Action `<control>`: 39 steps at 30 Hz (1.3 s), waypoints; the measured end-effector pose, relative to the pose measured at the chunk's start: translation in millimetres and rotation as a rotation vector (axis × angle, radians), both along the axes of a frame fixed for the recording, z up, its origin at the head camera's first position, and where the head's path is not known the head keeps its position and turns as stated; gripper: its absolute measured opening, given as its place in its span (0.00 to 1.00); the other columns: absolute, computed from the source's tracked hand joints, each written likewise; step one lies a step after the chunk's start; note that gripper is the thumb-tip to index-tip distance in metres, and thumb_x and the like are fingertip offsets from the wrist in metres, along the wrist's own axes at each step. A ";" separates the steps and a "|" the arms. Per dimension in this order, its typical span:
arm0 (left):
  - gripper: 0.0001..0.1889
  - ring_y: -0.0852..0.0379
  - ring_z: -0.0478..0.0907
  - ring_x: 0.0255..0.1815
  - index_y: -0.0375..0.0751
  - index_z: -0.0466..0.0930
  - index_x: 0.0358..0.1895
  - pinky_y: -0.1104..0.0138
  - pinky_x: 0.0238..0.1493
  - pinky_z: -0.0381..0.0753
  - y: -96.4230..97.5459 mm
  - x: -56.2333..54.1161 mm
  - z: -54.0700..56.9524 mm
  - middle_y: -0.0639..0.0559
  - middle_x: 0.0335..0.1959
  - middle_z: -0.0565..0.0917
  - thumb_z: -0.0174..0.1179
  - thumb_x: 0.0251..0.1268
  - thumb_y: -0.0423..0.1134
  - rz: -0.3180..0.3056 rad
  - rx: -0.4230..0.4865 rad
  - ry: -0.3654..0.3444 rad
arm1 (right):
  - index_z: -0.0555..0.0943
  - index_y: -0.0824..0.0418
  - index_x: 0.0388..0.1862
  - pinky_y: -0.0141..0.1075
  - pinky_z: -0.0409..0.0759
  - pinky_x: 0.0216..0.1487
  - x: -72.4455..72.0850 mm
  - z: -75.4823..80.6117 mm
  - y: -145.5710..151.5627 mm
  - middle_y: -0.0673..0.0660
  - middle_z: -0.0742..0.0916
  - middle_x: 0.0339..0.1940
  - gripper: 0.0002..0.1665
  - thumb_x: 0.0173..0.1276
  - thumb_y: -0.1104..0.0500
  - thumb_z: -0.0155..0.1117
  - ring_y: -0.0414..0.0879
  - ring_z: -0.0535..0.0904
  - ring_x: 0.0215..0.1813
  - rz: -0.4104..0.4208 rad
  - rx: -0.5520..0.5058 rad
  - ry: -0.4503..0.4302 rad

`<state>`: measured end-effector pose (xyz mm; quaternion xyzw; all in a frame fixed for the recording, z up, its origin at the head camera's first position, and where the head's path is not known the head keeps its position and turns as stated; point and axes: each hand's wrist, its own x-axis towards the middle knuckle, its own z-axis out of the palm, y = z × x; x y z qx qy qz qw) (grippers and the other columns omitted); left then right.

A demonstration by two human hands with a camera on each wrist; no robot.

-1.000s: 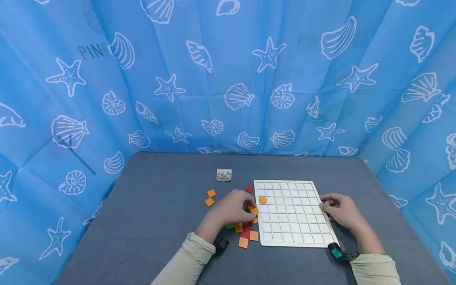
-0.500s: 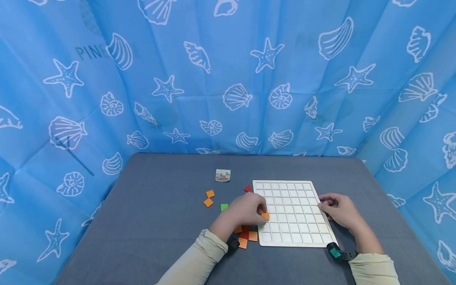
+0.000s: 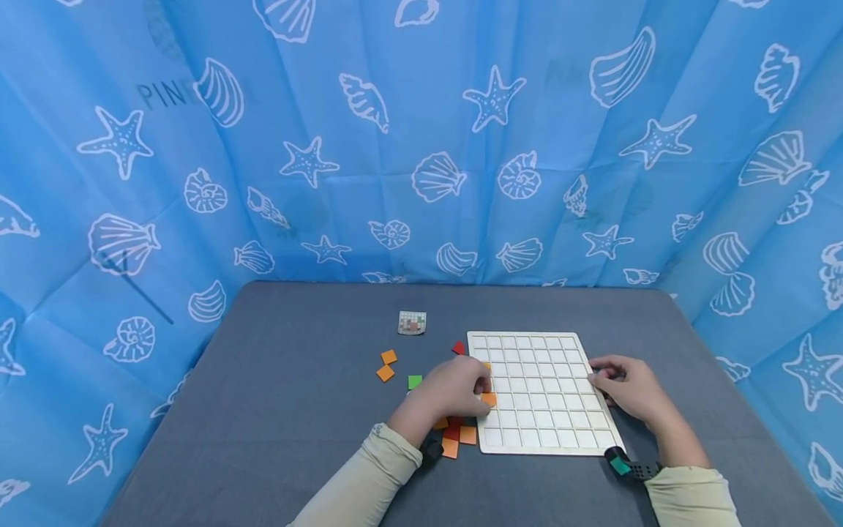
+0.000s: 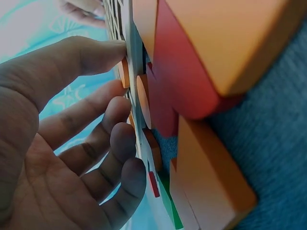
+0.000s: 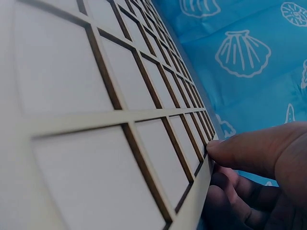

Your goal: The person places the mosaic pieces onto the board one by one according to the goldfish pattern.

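Observation:
A white gridded board (image 3: 544,402) lies on the grey table. Over a cell in its left column, my left hand (image 3: 454,388) pinches an orange disc (image 3: 488,400) between thumb and index finger, its other fingers loosely curled. The left wrist view shows this disc (image 4: 124,73) edge-on between the fingertips. Another orange piece (image 3: 486,365) sits farther up the same column, partly hidden by the hand. At the board's right edge my right hand (image 3: 628,388) grips the frame, the thumb (image 5: 228,152) on its top rim and the other fingers curled against the side.
Left of the board lies a pile with orange squares (image 3: 450,448) and red pieces (image 3: 452,428), partly under my left arm. A green square (image 3: 414,381), two orange squares (image 3: 388,356) and a red piece (image 3: 458,348) lie farther off. A small printed card (image 3: 412,323) lies behind them.
My left hand has moved right from the pile beside the board, carrying the orange disc to a left-column cell, and lowered it slightly. The right hand keeps its hold on the board.

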<state>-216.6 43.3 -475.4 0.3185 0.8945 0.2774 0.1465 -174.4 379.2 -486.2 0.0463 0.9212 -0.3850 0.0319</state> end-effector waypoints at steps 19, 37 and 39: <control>0.07 0.65 0.74 0.30 0.47 0.88 0.42 0.71 0.33 0.75 -9.2 1.7 4.7 0.59 0.32 0.81 0.75 0.63 0.38 -0.004 0.058 -0.042 | 0.77 0.78 0.65 0.37 0.83 0.30 0.5 0.7 -1.9 0.60 0.82 0.38 0.24 0.78 0.63 0.62 0.45 0.78 0.33 -0.007 0.000 0.009; 0.04 0.67 0.76 0.32 0.47 0.90 0.41 0.73 0.35 0.77 -12.7 -0.6 -0.6 0.62 0.32 0.83 0.69 0.68 0.34 -0.034 0.072 -0.025 | 0.77 0.76 0.65 0.37 0.83 0.31 1.1 -1.6 -0.6 0.60 0.82 0.39 0.23 0.78 0.62 0.62 0.45 0.78 0.32 -0.008 0.001 0.013; 0.04 0.66 0.76 0.32 0.47 0.90 0.40 0.73 0.36 0.78 -16.5 -1.0 -0.1 0.60 0.33 0.84 0.69 0.67 0.34 -0.030 0.080 -0.014 | 0.77 0.76 0.65 0.37 0.83 0.31 1.3 -1.0 -0.3 0.60 0.82 0.39 0.23 0.78 0.62 0.62 0.45 0.78 0.32 -0.005 0.001 0.015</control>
